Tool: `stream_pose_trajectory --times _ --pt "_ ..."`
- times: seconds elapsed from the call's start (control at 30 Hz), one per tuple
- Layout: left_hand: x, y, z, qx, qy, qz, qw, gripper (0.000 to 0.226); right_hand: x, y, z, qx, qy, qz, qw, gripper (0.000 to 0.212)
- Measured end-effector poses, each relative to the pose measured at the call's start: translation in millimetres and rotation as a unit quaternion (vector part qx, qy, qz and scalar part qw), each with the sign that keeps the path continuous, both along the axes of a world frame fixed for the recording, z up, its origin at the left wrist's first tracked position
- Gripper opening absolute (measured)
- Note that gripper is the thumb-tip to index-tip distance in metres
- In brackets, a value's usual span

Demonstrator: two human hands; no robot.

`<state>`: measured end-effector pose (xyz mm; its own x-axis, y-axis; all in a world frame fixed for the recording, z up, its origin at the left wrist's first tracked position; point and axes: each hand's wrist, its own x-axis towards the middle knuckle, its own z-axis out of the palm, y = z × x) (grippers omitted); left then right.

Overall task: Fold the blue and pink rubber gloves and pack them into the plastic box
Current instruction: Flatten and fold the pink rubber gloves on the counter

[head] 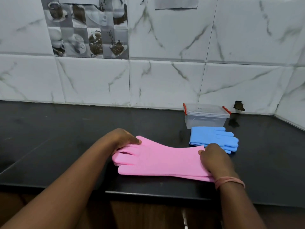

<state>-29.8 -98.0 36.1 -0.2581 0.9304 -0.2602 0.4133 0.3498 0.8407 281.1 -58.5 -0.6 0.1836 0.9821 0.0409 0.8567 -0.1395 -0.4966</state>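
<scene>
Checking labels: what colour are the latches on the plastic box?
Red latches on the clear plastic box, seen in the head view.

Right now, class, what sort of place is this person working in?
Most likely a home kitchen: a dark stone countertop against a marble-patterned tiled wall, with decorative coffee-cup tiles set in it.

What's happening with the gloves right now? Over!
Left hand and right hand grip pink gloves at each end. Blue gloves wait beside plastic box, lid on. Nothing blocking.
</scene>
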Motion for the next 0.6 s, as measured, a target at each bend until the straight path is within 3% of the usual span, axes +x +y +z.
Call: stream_pose_trajectory --times 0.33,0.5,0.6 --pt "1 11 8 0.007 0.053 0.007 0.999 0.019 -12 -16 8 -0.019 -0.058 -0.015 0.998 0.015" --pt "-13 9 -10 0.058 0.085 0.064 0.993 0.039 -13 -20 9 -0.015 -0.064 -0.008 0.998 0.014" --pt "-21 2 -15 0.085 0.099 0.088 0.988 0.033 -12 -18 7 -0.003 -0.055 -0.016 0.998 0.018"
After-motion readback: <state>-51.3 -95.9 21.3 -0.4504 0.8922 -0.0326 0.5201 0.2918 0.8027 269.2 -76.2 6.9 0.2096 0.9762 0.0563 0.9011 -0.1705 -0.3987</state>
